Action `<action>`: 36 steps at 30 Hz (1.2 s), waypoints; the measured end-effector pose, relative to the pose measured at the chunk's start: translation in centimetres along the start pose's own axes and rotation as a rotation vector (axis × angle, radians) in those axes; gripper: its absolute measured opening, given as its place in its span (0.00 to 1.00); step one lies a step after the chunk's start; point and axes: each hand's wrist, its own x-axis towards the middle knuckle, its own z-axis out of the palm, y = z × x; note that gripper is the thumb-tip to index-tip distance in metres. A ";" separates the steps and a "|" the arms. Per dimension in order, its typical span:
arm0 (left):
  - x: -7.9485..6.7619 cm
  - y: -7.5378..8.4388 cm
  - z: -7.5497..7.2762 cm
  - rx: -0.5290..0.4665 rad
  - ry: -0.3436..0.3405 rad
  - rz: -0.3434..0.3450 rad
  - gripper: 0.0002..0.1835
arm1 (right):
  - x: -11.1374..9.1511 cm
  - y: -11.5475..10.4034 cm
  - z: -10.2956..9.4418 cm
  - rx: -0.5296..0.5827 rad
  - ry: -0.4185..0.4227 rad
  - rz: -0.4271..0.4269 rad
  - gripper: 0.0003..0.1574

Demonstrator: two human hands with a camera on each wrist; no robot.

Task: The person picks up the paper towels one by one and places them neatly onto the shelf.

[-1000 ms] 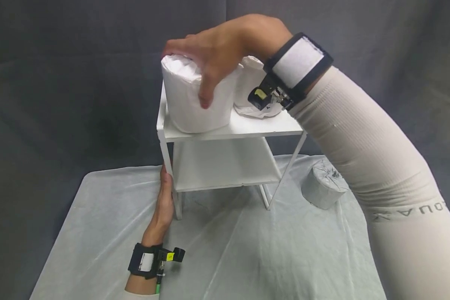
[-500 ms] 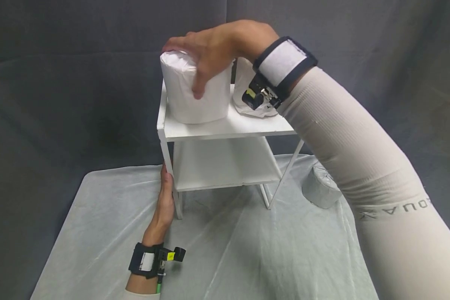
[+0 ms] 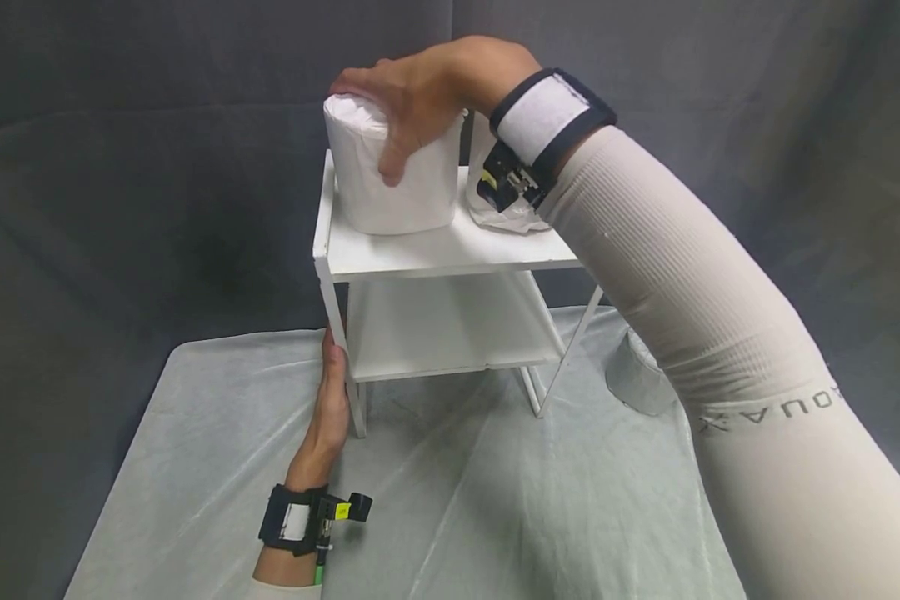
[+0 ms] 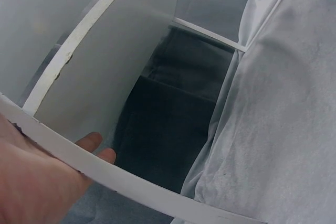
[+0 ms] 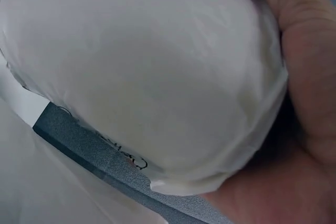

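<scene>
White roll (image 3: pixel 420 196) — beneath right hand (image 3: pixel 423 93), gripped.

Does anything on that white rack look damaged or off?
Slightly: the lower shelf of the white rack has small nicks along its front edge, breaking the straight line. Nothing looks spilled.

Right sleeve (image 3: pixel 787 492), right of head view: upside-down lettering (image 3: pixel 768 408), looks like AQUA X. Script (image 5: pixel 137 162) on white wrapped roll (image 5: pixel 147 72), lower left of right wrist view: illegible.
</scene>
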 end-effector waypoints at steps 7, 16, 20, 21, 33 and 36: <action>0.1 -0.1 -0.2 0.008 0.006 0.002 0.41 | -0.1 -0.1 -0.3 -0.008 -0.015 -0.008 0.72; 0.0 0.0 -0.2 0.016 0.008 -0.014 0.41 | -0.2 0.0 -0.3 0.012 -0.014 -0.020 0.72; -0.2 0.2 -0.3 0.031 0.009 -0.031 0.41 | -0.4 -0.1 -0.4 0.020 -0.012 -0.034 0.72; -0.2 0.2 -0.3 0.032 0.009 -0.031 0.41 | -0.5 -0.2 -0.5 0.020 -0.012 -0.035 0.72; -0.4 0.4 -0.7 0.033 0.006 -0.027 0.41 | -1.9 -0.5 -1.1 0.003 0.015 -0.052 0.73; -0.5 0.3 -0.7 0.034 0.006 -0.020 0.41 | -2.3 -0.3 -1.2 -0.011 0.051 -0.045 0.73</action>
